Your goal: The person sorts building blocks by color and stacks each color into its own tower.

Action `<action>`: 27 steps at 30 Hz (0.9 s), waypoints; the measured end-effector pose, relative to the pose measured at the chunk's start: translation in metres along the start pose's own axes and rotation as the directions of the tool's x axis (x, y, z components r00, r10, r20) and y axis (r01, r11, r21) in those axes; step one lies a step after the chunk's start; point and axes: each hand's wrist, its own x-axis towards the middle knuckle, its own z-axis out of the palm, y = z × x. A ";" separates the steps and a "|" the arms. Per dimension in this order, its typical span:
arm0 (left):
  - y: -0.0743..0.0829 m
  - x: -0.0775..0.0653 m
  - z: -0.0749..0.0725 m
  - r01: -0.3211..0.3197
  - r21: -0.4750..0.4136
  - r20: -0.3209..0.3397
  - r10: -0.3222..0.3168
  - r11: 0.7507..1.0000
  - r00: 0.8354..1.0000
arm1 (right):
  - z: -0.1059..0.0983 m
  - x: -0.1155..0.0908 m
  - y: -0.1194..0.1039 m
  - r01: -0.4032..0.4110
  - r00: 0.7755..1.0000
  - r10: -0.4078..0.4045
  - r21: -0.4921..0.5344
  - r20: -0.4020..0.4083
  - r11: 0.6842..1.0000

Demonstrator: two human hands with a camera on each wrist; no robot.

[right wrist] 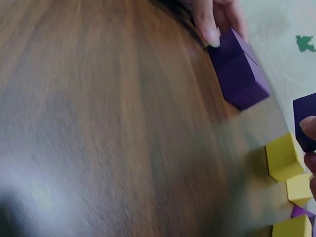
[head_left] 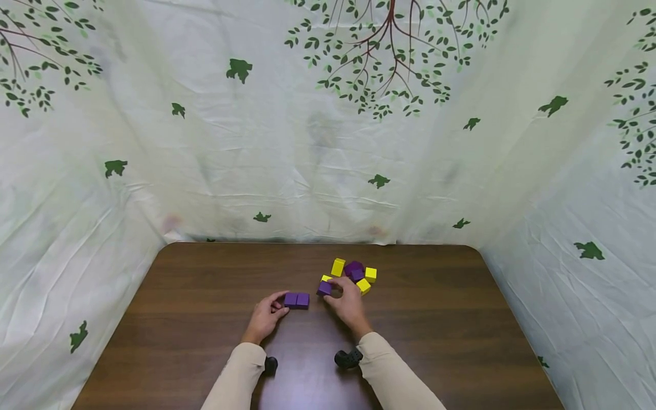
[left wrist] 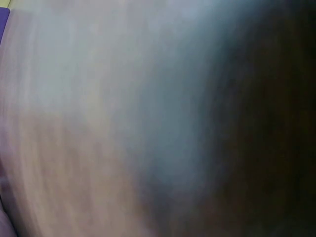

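Note:
Two purple cubes stand side by side on the table, the right one (head_left: pixel 303 301) against the left one (head_left: pixel 290 300). My left hand (head_left: pixel 265 316) pinches the left cube between thumb and fingers. Between the thumb and fingers of my right hand (head_left: pixel 348 302) is another purple cube (head_left: pixel 324 288), to the right of the pair. In the right wrist view this held cube (right wrist: pixel 305 121) looks raised off the table. The left wrist view is mostly blurred, with only a purple edge (left wrist: pixel 3 22) at its left border.
Behind my right hand lies a loose group of yellow cubes (head_left: pixel 337 267) and purple cubes (head_left: pixel 356 275). One yellow cube (head_left: pixel 370 275) sits at the group's right side. The brown wooden table (head_left: pixel 435 319) ends at a white leaf-printed cloth (head_left: pixel 328 171) at the back.

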 end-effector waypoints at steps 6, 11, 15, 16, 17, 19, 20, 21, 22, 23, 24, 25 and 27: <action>-0.001 -0.001 -0.001 -0.008 -0.008 -0.003 0.008 1.000 1.000 | 0.011 -0.004 -0.007 0.016 1.000 -0.016 0.001 0.011 1.000; -0.002 0.000 -0.001 -0.017 -0.008 -0.007 0.017 1.000 1.000 | 0.020 -0.004 -0.016 -0.017 1.000 0.017 -0.002 0.027 1.000; -0.001 0.000 -0.001 -0.016 -0.009 -0.004 0.016 1.000 1.000 | 0.025 -0.001 -0.022 -0.026 0.999 0.027 -0.006 0.042 1.000; -0.001 0.001 -0.001 -0.014 -0.010 -0.002 0.014 1.000 1.000 | 0.026 0.000 -0.024 -0.024 0.999 0.025 -0.012 0.047 1.000; -0.001 0.001 -0.001 -0.011 -0.012 0.000 0.011 1.000 1.000 | 0.027 0.001 -0.025 -0.017 0.999 0.018 -0.018 0.051 1.000; -0.002 0.001 -0.001 -0.013 -0.015 -0.002 0.013 1.000 1.000 | 0.030 0.003 -0.027 -0.007 0.998 0.008 -0.022 0.062 1.000; -0.002 0.001 -0.001 -0.015 -0.017 -0.005 0.015 1.000 1.000 | 0.032 0.003 -0.028 -0.001 0.997 0.002 -0.019 0.071 1.000; -0.002 0.002 -0.001 -0.015 -0.019 -0.008 0.015 1.000 1.000 | 0.033 0.004 -0.029 0.004 0.997 -0.003 -0.013 0.081 1.000; -0.003 0.002 -0.001 -0.024 -0.017 -0.010 0.024 1.000 1.000 | 0.035 0.003 -0.030 0.007 0.996 -0.006 -0.007 0.090 1.000; -0.003 0.001 -0.001 -0.029 -0.017 -0.015 0.029 0.999 0.999 | 0.037 0.003 -0.031 0.012 0.995 -0.012 -0.002 0.097 1.000; -0.003 0.001 -0.001 -0.033 -0.019 -0.018 0.033 0.999 0.999 | 0.039 0.003 -0.032 0.017 0.994 -0.017 0.001 0.104 1.000; -0.003 0.001 -0.001 -0.037 -0.018 -0.020 0.036 0.999 0.999 | 0.040 0.002 -0.032 0.024 0.994 -0.024 0.004 0.110 1.000; -0.004 0.000 -0.002 -0.048 -0.010 -0.019 0.047 0.999 0.999 | 0.043 0.001 -0.033 0.043 0.992 -0.043 0.002 0.115 0.999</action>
